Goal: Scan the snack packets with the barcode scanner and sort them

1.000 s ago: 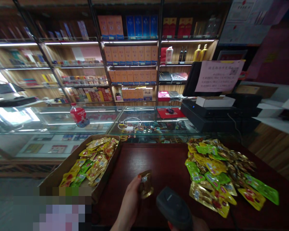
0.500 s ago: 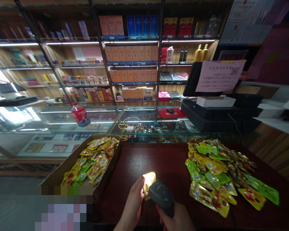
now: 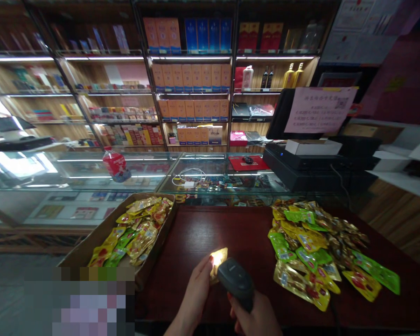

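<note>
A: Where is the small gold packet (image 3: 218,264) to be found?

B: It is held in the left hand (image 3: 198,280), low in the middle of the frame, above the desk (image 3: 203,226). The fingers are clamped on its left edge, and its face is lit by a bright glare.

A: And what is carried in the right hand (image 3: 254,311)?

B: A dark handheld scanner (image 3: 236,282), just right of the packet. The fingers are wrapped around its handle, most of which is hidden by the hand. The scanner's head is tilted up and to the left, and the packet's lower right part is overlapped by it in this view. Whether the two are touching cannot be told.

A: What is set out on either side?

B: On the right of the frame, a loose pile of packets (image 3: 310,240) in gold, yellow and green is spread over the desk. On the left, a cardboard box (image 3: 98,233) is seen, partly filled with similar packets.

A: And farther back?

B: A glass display case (image 3: 147,163) is seen across the middle of the frame. On it are placed a red-labelled bottle (image 3: 116,164) at left, a white cable (image 3: 192,173) near the centre, and a computer mouse (image 3: 248,159) on a red mat (image 3: 238,164). At upper right, a monitor (image 3: 278,114) is partly covered by a printed sheet (image 3: 320,109). Behind, shelves are lined with orange boxes (image 3: 192,77) and bottles.
</note>
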A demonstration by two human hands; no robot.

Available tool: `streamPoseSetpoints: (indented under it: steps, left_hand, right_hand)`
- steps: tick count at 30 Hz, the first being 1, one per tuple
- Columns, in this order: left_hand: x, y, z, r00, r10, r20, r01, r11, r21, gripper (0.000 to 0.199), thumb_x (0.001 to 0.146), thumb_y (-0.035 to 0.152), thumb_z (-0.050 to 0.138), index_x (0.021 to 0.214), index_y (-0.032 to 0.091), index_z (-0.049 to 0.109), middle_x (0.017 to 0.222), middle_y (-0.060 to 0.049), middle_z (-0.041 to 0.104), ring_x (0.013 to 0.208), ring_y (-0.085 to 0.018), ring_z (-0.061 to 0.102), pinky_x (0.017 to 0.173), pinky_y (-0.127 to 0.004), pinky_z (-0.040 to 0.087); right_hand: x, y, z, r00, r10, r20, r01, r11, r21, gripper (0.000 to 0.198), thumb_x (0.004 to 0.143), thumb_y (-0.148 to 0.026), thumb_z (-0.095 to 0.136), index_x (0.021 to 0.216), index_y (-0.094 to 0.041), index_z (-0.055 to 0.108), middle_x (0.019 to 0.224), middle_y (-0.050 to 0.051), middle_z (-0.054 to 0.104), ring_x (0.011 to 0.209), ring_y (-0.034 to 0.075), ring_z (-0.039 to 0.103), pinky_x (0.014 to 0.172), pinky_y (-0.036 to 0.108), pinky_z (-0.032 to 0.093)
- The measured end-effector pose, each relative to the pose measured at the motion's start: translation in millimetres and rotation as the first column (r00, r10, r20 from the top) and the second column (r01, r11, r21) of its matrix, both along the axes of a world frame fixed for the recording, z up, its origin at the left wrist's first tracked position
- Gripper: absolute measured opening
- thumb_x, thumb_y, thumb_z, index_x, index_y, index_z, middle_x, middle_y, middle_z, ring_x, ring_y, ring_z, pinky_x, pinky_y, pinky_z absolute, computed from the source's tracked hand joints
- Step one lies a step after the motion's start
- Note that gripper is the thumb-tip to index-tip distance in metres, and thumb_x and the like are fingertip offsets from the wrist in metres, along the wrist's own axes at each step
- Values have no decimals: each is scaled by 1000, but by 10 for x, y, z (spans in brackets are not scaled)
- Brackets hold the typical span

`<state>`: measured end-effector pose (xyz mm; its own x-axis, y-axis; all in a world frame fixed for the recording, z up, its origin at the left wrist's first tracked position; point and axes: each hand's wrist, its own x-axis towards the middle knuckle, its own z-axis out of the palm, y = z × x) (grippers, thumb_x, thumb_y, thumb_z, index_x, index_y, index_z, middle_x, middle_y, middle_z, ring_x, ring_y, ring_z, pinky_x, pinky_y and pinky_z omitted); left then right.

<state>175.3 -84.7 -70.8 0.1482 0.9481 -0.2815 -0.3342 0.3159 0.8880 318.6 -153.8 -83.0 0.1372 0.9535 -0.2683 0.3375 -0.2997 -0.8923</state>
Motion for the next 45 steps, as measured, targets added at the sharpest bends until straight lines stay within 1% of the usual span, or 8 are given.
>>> streamPoseSetpoints:
  steps: [7,12,16,26,32,36,41,45]
  left_hand:
    - [-38,88,-176,998,-59,-5,59,997,39,57,75,53,74,120,18,73,128,-14,70,125,-35,60,110,-46,40]
    - [-34,43,-61,996,-79,29,78,997,27,54,78,53,71,117,16,74,123,-14,73,117,-35,65,108,-46,42]
    - [-23,10,39,997,-63,34,62,997,46,48,80,47,71,118,18,75,126,-12,71,125,-33,59,113,-45,38]
    - [-17,-16,125,999,-31,15,30,997,70,47,80,47,71,115,16,76,122,-13,73,124,-34,60,110,-43,41]
    - [-35,-31,195,998,-55,-10,55,996,75,51,81,50,69,119,16,74,114,-13,76,110,-33,67,102,-42,46]
    - [-48,-49,205,999,-45,-23,46,998,37,49,81,49,69,116,16,75,114,-12,76,111,-32,66,101,-41,47]
    - [-40,-98,228,998,-39,42,38,998,42,46,82,46,70,115,15,75,113,-13,76,109,-32,68,102,-42,46]
    - [-44,-147,232,999,-21,49,19,999,45,45,81,45,71,115,15,75,113,-13,76,110,-32,67,102,-43,46]
  right_hand:
    - [-45,-6,-20,999,11,-41,-11,1000,-10,41,78,-58,53,59,-22,56,44,3,62,39,18,64,40,22,41]
    - [-37,-18,-69,1000,-9,-29,10,999,53,40,79,-57,52,63,-21,59,46,7,68,41,20,67,42,23,45]
    - [-19,-30,-78,1000,8,-15,-8,1000,14,39,77,-56,53,60,-22,58,47,7,69,41,20,67,42,23,44]
    - [3,-95,-48,999,14,33,-14,1000,-1,37,76,-55,53,57,-24,56,54,12,74,45,23,71,43,24,48]
    - [19,-106,31,997,-73,-9,74,997,37,42,77,-57,54,75,-18,68,48,9,72,43,21,69,42,22,46]
    - [-1,-134,-26,999,-35,-20,35,999,16,35,75,-51,57,73,-18,68,45,7,71,41,20,67,41,22,46]
    - [-9,-202,-88,998,-51,-47,52,999,8,45,77,-62,56,66,-20,66,44,8,69,40,21,67,41,23,45]
    - [23,-260,-74,998,-48,-41,51,995,87,48,77,-64,55,66,-18,68,48,11,71,42,21,68,45,25,47]
